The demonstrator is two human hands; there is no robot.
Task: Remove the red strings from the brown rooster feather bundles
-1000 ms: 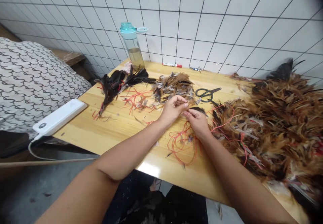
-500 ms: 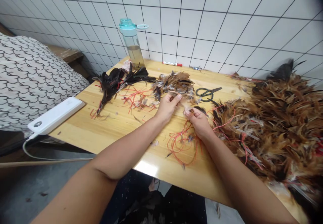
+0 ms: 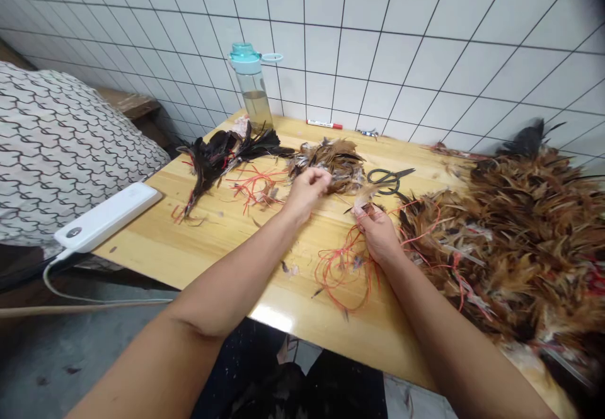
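Observation:
My right hand (image 3: 377, 229) pinches a light brown feather (image 3: 363, 197) with a pale fluffy base, its fingertips closed just above the wood. Loops of thin red string (image 3: 343, 274) lie below and beside that hand. My left hand (image 3: 307, 193) is a little to the left, in front of a small heap of brown feathers (image 3: 338, 154). Its thumb and fingers are curled together and slightly blurred; what they hold, if anything, cannot be made out. Green-handled scissors (image 3: 388, 181) lie just beyond my right hand.
A large pile of brown feathers (image 3: 534, 230) covers the table's right side. Black feather bunches (image 3: 208, 160) and cut red strings (image 3: 258, 186) lie on the left. A water bottle (image 3: 253, 88) and red-capped marker (image 3: 324, 125) stand near the tiled wall. A white power bank (image 3: 108, 217) sits at the left edge.
My left hand has drawn away to the left from the feather and from my right hand. My right hand still holds the feather and has shifted slightly right. The view has tilted a little.

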